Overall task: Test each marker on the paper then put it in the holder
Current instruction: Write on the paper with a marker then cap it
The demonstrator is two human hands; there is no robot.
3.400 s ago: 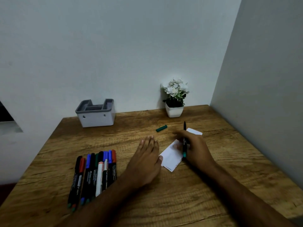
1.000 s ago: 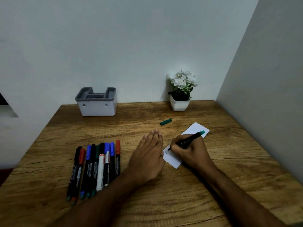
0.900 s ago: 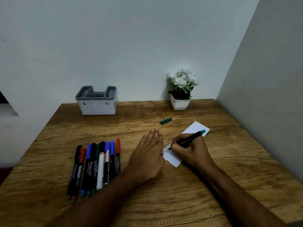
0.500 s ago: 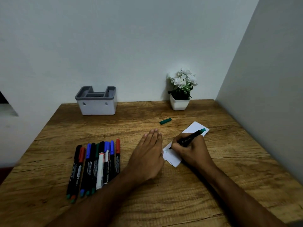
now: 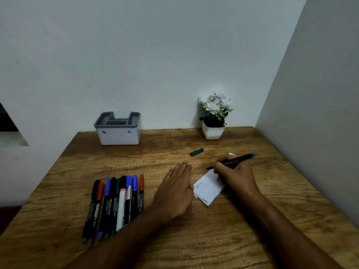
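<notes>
From the head camera, the right hand [image 5: 236,174] has its fingers curled round a green marker [image 5: 232,162]. The marker is black with a green end, and its cap is off. Its tip points left and sits up off the paper [image 5: 208,188], past the paper's far edge. The hand lies partly on top of the paper.

The left hand [image 5: 174,191] is flat on the table [image 5: 194,239], fingers straight and close together, holding nothing. Its thumb side touches the left edge of the paper. A small green scribble [image 5: 198,185] shows on the paper, just beside the left hand.

One green cap [image 5: 196,152] lies alone on the table, beyond both hands and not touching them.

There is one holder [image 5: 118,135], white with a grey top, at the back of the table by the wall. It is well apart from both hands.

A row of markers [image 5: 116,202] lies side by side, left of the left hand. I count about nine. Their caps are black, red, blue and green.

One small pot of white flowers [image 5: 214,117] stands at the back on the right.
</notes>
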